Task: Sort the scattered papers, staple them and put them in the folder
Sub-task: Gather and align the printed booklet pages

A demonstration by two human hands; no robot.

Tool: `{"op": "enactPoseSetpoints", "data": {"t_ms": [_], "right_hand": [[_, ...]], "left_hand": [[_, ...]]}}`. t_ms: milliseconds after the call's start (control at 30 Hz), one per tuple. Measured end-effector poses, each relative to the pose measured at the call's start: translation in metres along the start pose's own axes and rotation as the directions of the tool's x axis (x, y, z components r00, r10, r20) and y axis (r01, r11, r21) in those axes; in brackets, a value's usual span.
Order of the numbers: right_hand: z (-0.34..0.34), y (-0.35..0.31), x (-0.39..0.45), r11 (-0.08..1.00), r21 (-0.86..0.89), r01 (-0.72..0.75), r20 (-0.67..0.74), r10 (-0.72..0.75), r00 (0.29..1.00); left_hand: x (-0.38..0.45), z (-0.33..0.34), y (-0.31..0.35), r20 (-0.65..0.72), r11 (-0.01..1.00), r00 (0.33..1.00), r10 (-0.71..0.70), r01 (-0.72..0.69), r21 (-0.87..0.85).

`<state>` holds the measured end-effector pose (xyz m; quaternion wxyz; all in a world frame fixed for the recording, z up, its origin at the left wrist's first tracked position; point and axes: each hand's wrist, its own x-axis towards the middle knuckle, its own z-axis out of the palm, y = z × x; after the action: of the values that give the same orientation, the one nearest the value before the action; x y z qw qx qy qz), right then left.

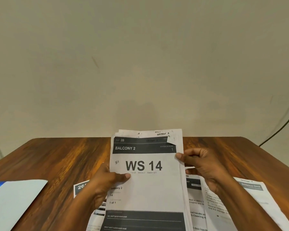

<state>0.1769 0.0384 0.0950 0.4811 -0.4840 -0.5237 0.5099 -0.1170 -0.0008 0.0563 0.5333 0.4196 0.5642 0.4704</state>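
A stack of papers (145,184) is held up above the near middle of the bench (57,157), its long axis running away from the person, top edge toward the wall (140,55) and bottom edge running out of the lower frame. The sheets face the camera, tilted back, with the print upright: a dark band reading "BALCONY 2", then "WS 14" in large letters. The front sheet's top right corner is folded over, and the tops of sheets behind it show above it, one with "SECTION 2" handwritten.

The left hand (103,182) holds the stack at its left edge, thumb pressed across the front just under the "WS" and fingers hidden behind. The right hand (202,165) holds the right edge, thumb tip on the front sheet's margin and fingers curled round behind; both grips are closed on the stack.

Under and around it, more loose sheets (250,194) lie flat on the bench: some to the right beneath the right forearm, overlapping and fanned toward the right, and another with a dark header (81,186) showing "26" just left of the left wrist. At the lower left, a pale grey folder (12,200) with a blue edge lies slantwise, well apart from the stack. A dark cable (280,127) runs down the wall at the far right to the bench's back edge.
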Motion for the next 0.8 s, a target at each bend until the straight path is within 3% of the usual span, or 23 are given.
{"op": "enactPoseSetpoints", "data": {"t_ms": [467,667,733,800], "right_hand": [[-0.011,-0.001,0.005,0.986,0.148,0.081,-0.056,-0.073,0.996],[0.007,-0.005,-0.005,0.997,0.069,0.033,-0.017,-0.032,0.999],[0.029,-0.008,-0.018,0.995,0.044,0.094,-0.003,-0.094,0.996],[0.050,-0.003,-0.026,0.981,-0.087,0.174,0.027,-0.172,0.985]], "left_hand": [[0.007,-0.007,-0.008,0.008,1.000,1.000,0.002,-0.002,-0.016],[0.000,-0.001,-0.001,0.045,0.995,0.996,0.071,-0.068,-0.070],[-0.001,0.000,0.002,0.051,0.990,0.992,0.116,-0.111,-0.090],[-0.001,-0.001,0.006,0.059,0.983,0.988,0.146,-0.138,-0.124]]}}
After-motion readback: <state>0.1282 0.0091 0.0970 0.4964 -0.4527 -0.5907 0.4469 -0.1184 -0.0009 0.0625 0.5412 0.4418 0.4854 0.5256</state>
